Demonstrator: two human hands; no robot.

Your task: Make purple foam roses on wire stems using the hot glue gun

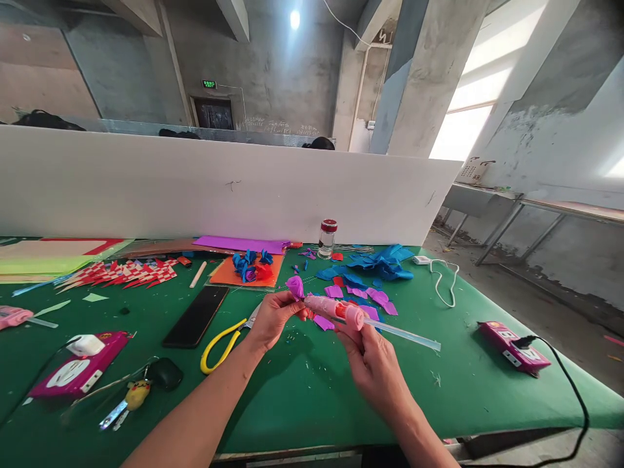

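My left hand (275, 317) pinches the base of a small purple paper flower (295, 286), held up over the green table. In my right hand (369, 354) is a pink glue gun (331, 307), its front pointing left at the flower. A clear glue stick (404, 333) sticks out of the gun's back end toward the right. The gun's tip is close to the flower's base; whether they touch is hard to tell. Purple paper petals (377, 297) lie behind the gun. Yellow-handled scissors (219, 348) rest beside my left forearm, their blades partly behind my left hand.
A black phone (195, 317), a keychain (138, 394) and a magenta power strip (80, 367) lie left. Blue crepe paper (383, 263) and a red-lidded jar (327, 239) stand near the white partition (219, 188). Another power strip (514, 349) with a black cable is right.
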